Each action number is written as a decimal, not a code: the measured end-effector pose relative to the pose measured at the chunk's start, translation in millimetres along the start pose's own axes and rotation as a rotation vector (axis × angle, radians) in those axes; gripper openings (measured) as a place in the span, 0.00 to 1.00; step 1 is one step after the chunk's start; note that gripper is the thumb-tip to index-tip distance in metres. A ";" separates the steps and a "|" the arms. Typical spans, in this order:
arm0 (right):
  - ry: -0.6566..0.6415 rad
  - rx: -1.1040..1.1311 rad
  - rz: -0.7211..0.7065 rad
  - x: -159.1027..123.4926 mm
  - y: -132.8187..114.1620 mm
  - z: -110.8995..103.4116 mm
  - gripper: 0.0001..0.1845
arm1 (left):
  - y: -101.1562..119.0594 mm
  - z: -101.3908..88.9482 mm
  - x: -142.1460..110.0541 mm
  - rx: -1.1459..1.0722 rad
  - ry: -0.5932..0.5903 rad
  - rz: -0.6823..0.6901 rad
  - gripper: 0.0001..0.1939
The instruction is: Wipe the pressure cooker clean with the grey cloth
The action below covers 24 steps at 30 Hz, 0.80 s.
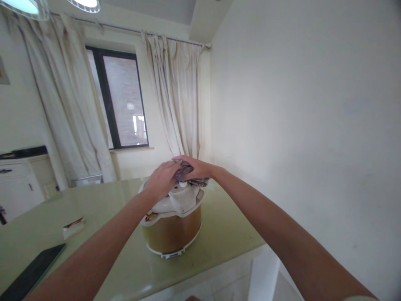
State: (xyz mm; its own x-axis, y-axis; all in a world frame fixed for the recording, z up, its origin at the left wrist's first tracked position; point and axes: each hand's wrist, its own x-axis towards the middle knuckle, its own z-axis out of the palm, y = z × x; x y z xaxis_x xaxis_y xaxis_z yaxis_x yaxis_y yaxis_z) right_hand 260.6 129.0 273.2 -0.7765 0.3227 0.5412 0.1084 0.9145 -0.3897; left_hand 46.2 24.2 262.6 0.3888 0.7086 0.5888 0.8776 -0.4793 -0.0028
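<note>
A rice cooker (pixel 171 232) with a bronze-coloured body and a white lid stands on the table in front of me. My right hand (pixel 198 167) reaches over the top and grips a crumpled grey-purple patterned cloth (pixel 183 170). One end of this cloth hangs down on the right side of the lid. From the left, my left hand (pixel 162 179) curves over the lid, its fingertips closed against the same cloth. Its palm hides part of the lid. Brownish stains show along the rim at the cooker's left.
The pale green glossy table (pixel 115 217) ends in front of the cooker. A dark flat tablet-like object (pixel 34 269) and a small white packet (pixel 73 228) lie at left. A wall (pixel 297 104) rises on the right; curtains (pixel 178 92) and a window stand behind.
</note>
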 end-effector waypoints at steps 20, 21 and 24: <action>0.392 -0.111 0.351 -111.7 -21.9 48.3 0.32 | -52.8 38.3 19.9 -0.284 -0.072 -0.158 0.28; 0.391 -0.121 0.373 -108.0 -21.8 47.8 0.29 | -53.4 41.6 19.4 -0.300 -0.078 -0.168 0.28; 0.382 -0.193 0.471 -76.5 -6.6 41.7 0.16 | -50.1 45.9 18.2 -0.260 -0.054 -0.182 0.28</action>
State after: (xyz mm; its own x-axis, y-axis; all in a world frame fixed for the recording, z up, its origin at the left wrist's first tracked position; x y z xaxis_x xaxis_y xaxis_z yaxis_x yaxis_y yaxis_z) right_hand 293.4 88.2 203.3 -0.3458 0.7326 0.5862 0.5219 0.6694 -0.5287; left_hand 22.1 84.9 236.4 0.2528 0.8178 0.5170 0.8358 -0.4538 0.3091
